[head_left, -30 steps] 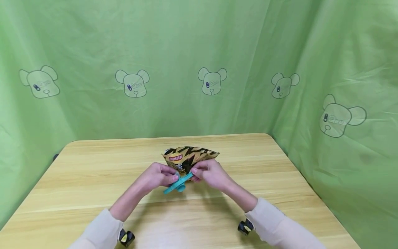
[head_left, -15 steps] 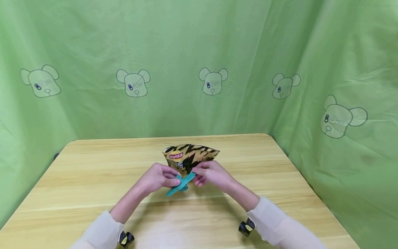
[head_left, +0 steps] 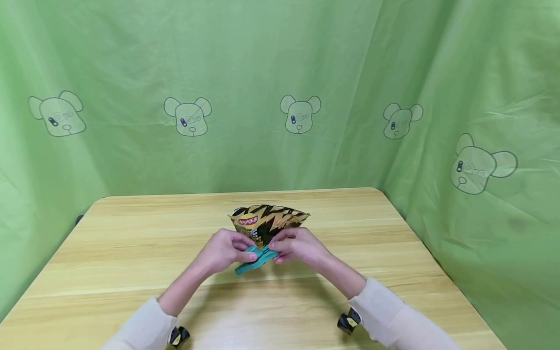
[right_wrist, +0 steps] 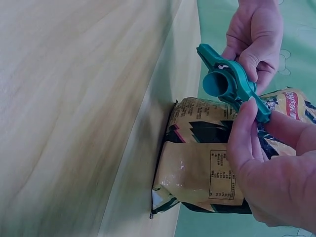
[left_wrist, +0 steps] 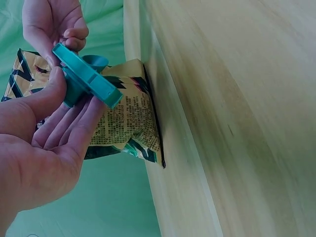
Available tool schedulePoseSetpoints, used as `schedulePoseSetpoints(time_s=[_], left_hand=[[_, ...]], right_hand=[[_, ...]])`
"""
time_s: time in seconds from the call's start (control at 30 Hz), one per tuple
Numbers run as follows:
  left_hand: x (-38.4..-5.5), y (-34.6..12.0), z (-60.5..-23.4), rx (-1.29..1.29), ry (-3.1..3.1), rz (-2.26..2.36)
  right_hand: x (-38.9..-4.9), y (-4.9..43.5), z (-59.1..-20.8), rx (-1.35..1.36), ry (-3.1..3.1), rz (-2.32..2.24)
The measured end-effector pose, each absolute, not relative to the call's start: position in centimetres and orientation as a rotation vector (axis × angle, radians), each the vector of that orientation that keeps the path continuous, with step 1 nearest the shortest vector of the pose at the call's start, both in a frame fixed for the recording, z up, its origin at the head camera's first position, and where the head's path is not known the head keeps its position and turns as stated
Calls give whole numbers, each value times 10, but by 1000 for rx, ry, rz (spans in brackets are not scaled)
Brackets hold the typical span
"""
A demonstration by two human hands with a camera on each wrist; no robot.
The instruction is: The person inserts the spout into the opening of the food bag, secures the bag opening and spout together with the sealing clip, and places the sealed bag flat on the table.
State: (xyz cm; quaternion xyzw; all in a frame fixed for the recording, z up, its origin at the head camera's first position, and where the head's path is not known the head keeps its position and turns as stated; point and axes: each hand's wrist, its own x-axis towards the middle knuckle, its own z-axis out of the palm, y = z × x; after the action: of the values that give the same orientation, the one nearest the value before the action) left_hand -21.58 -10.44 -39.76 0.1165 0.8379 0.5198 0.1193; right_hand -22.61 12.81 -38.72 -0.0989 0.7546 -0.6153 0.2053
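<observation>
A teal bag clip with a round pour spout [right_wrist: 220, 83] is held between both hands, in front of a gold and black chip bag [head_left: 262, 218]. My left hand [head_left: 225, 252] grips the clip's middle, thumb on the near side and fingers behind, as the left wrist view shows. With thumb and fingertips my right hand [head_left: 299, 245] pinches the clip's far right end; in the right wrist view, thumb and forefinger meet on that tip. The bag stands on the table with its wide edge up. Part of its front is hidden by the hands.
The light wooden table [head_left: 131, 272] runs back to a green curtain [head_left: 245, 155], which also hangs along its right side. Black wrist devices [head_left: 348, 321] hang below both cuffs.
The clip has shifted slightly right and turned, so its spout no longer shows in the head view. Both hands stay close to it; the bag has barely moved.
</observation>
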Motion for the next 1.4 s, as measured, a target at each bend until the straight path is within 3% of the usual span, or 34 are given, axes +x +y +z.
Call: schedulePoseSetpoints(time_s=[1.4], left_hand=[[-215, -110, -399, 310, 2604, 1489]], right_hand=[[-225, 144, -409, -211, 2098, -1662]])
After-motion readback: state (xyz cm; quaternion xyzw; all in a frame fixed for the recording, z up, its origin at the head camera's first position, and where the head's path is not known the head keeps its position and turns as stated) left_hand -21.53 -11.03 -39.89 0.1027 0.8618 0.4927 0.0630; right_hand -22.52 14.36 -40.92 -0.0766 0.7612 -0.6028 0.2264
